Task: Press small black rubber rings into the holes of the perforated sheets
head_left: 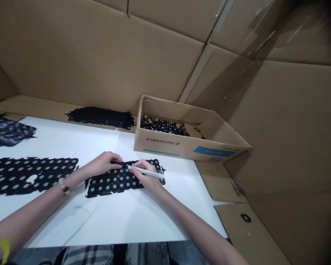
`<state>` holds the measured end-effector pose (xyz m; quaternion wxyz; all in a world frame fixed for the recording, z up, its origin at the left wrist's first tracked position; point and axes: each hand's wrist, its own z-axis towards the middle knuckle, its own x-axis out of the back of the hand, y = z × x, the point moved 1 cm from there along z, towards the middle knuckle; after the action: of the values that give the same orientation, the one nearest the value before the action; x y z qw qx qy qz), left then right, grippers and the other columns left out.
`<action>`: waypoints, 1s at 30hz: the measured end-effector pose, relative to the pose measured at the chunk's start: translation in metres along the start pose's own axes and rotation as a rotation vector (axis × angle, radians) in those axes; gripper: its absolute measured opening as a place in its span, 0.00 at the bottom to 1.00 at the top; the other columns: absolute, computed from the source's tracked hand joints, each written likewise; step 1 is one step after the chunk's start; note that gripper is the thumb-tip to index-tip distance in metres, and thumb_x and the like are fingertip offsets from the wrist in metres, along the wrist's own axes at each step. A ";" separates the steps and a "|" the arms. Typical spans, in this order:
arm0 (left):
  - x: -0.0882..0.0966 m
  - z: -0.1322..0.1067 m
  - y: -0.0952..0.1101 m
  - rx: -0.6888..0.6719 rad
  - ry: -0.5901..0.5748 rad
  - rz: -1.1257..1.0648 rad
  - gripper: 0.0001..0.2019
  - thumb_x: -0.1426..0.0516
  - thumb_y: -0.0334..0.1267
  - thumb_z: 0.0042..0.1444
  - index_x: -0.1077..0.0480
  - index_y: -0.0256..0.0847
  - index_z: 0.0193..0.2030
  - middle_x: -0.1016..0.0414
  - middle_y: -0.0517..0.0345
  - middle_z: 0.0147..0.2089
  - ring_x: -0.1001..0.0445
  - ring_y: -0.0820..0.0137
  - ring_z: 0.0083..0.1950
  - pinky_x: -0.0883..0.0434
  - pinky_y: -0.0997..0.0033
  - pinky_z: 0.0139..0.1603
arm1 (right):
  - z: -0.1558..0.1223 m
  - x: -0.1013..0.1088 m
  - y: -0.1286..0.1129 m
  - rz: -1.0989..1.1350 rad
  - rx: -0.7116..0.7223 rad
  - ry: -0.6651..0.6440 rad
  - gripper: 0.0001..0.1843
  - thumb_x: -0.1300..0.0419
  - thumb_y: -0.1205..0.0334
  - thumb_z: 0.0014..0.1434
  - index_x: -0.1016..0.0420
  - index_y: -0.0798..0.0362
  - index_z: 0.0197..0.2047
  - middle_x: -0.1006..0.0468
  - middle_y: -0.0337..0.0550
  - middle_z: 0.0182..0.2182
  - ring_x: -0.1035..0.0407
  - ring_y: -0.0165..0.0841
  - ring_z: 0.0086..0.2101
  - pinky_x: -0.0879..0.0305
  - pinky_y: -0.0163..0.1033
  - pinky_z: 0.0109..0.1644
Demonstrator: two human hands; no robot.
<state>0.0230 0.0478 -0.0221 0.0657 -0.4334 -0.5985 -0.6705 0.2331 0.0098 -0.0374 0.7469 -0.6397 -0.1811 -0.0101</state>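
A black rubber sheet full of round holes (118, 181) lies on the white table top (127, 217) in front of me. My left hand (103, 163) rests on the sheet's upper left edge, fingers curled and pinching the black material. My right hand (146, 175) sits on the sheet's right part and grips a white pen-like tool (146, 171) that points left across the sheet.
A longer perforated black sheet (30, 175) lies to the left, more sheets (5, 130) at the far left. A stack of black sheets (100, 116) sits at the back. An open cardboard box (182, 149) holds black rings (162, 126). Cardboard walls surround the table; one ring (246, 218) lies on the right.
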 end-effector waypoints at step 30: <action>-0.023 -0.023 0.032 -0.020 0.255 0.650 0.13 0.54 0.24 0.56 0.31 0.40 0.36 0.24 0.51 0.34 0.26 0.61 0.35 0.43 0.57 0.46 | 0.006 -0.010 -0.008 -0.149 0.137 0.085 0.07 0.43 0.60 0.56 0.29 0.52 0.28 0.25 0.39 0.26 0.31 0.34 0.28 0.37 0.37 0.35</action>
<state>0.0449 0.0097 -0.0111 0.3457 -0.5147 -0.4098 -0.6691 0.2204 0.0115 -0.0317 0.7931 -0.5710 -0.1965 -0.0801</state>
